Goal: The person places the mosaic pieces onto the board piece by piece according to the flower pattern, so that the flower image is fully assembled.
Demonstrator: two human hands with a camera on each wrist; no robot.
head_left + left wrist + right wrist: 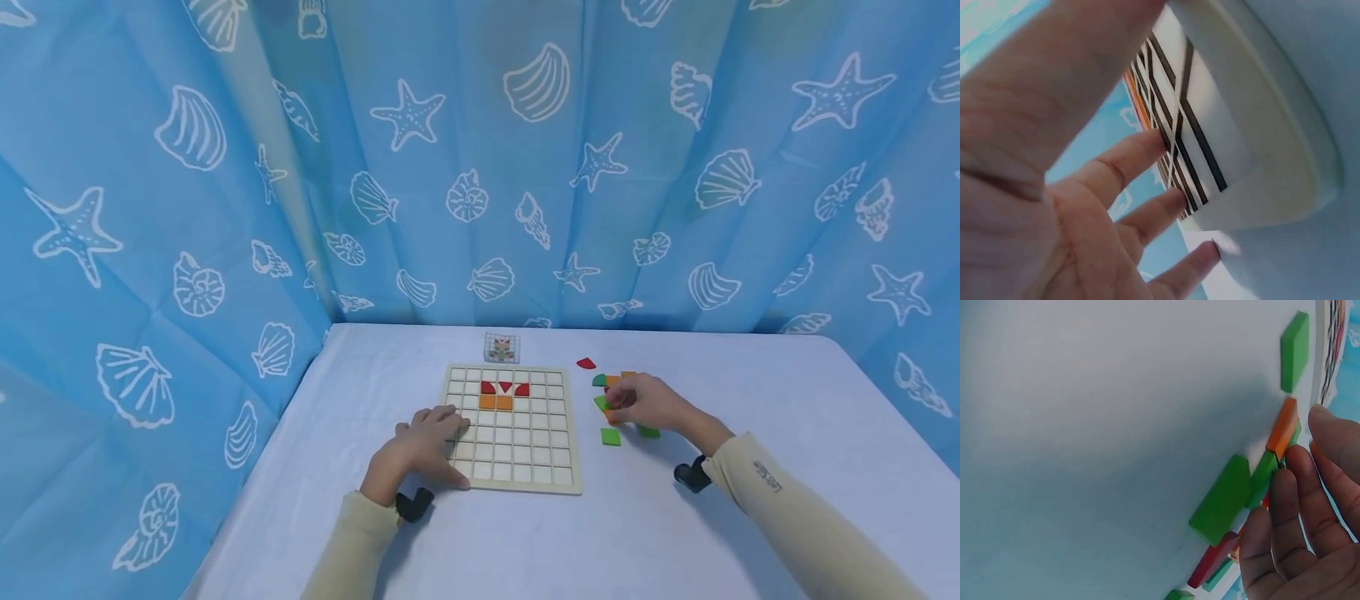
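Observation:
A pale square board with a grid of white cells lies on the table. Near its top sit red pieces and two orange squares. My left hand rests at the board's left side, fingers spread over the edge and thumb by the near-left corner. To the right of the board, my right hand reaches into a loose group of coloured pieces. In the right wrist view its fingertips are at an orange piece, beside a green piece; the thumb looks apart from it. The hand partly hides the group.
A small patterned card lies behind the board. A red rounded piece sits apart at the back, and a light green square lies nearer the front. Behind the white table hangs a blue shell-patterned curtain.

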